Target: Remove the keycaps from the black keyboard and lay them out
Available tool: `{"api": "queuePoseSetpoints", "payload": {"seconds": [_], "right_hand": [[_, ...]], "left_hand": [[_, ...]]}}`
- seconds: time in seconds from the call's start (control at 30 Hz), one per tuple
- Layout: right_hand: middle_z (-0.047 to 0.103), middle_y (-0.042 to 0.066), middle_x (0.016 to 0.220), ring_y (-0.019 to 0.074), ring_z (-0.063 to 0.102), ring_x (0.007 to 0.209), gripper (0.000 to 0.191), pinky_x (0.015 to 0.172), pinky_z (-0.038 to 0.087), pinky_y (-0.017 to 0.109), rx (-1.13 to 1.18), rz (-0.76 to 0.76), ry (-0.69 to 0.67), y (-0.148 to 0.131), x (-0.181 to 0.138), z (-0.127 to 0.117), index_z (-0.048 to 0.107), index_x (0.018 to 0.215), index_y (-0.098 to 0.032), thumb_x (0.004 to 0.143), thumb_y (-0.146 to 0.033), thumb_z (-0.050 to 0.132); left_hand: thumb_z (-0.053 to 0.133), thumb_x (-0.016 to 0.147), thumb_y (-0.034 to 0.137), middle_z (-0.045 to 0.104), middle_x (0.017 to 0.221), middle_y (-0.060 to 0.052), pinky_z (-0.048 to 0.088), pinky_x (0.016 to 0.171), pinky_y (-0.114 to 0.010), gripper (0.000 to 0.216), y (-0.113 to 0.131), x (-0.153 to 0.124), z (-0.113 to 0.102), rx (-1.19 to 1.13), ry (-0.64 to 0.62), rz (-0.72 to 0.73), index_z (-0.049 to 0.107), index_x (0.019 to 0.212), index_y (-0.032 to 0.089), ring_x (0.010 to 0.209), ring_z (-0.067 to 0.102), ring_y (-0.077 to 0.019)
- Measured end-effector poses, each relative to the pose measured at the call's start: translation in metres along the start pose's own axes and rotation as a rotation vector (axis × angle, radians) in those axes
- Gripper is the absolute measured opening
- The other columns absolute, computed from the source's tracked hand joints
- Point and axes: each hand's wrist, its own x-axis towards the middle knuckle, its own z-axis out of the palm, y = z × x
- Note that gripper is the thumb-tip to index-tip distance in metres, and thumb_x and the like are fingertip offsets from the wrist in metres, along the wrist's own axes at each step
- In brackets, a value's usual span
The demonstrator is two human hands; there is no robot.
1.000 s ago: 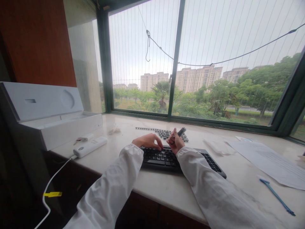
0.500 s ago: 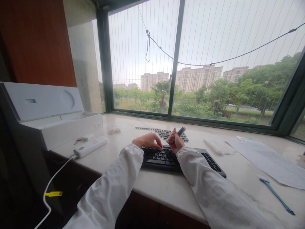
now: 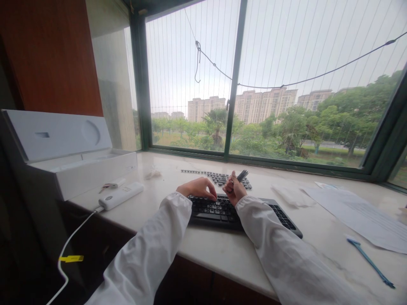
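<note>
A black keyboard (image 3: pixel 208 216) lies on the pale counter, with open key frames showing at its right end. My left hand (image 3: pixel 199 187) bends over its upper left part. Thumb and forefinger come together at the keys, and whatever is between them is too small to make out. My right hand (image 3: pixel 233 189) is closed over the middle of the keyboard, wrapped round a dark slim tool (image 3: pixel 243 175) whose end sticks out up and to the right; its kind is unclear. Behind the keyboard lie rows of loose black keycaps (image 3: pixel 219 178), partly hidden by my right hand.
On the left stands an open white box (image 3: pixel 95 169), with a white power strip (image 3: pixel 121 195) and its cable in front. Clear plastic wrap (image 3: pixel 291 195), a printed sheet (image 3: pixel 359 214) and a blue stick-like tool (image 3: pixel 370 262) lie on the right. A window (image 3: pixel 190 84) closes off the back.
Both hands stay in nearly the same place and pose. The whole view has shifted very slightly.
</note>
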Motion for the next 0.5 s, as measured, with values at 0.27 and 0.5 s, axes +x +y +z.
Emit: {"api": "queuePoseSetpoints", "payload": {"seconds": [0.27, 0.5], "right_hand": [[0.020, -0.011, 0.042, 0.0048, 0.025, 0.037, 0.046, 0.038, 0.029, 0.020, -0.049, -0.017, 0.012, 0.0013, 0.0013, -0.0003, 0.039, 0.061, -0.020, 0.070, -0.058, 0.064], [0.022, -0.011, 0.039, 0.0047, 0.024, 0.035, 0.046, 0.035, 0.028, 0.020, -0.029, 0.005, 0.051, 0.0035, 0.0044, -0.0018, 0.037, 0.057, -0.020, 0.069, -0.052, 0.067]], "left_hand": [[0.071, 0.066, 0.041, 0.071, 0.083, 0.000, 0.041, 0.073, -0.021, 0.027, -0.0003, 0.0001, -0.0003, 0.000, -0.008, -0.005, 0.074, 0.085, 0.023, 0.077, 0.062, -0.0129], [0.071, 0.065, 0.044, 0.071, 0.080, -0.001, 0.040, 0.071, -0.021, 0.030, -0.0003, 0.0000, -0.0012, 0.024, 0.010, -0.012, 0.075, 0.083, 0.022, 0.074, 0.061, -0.0129]]}}
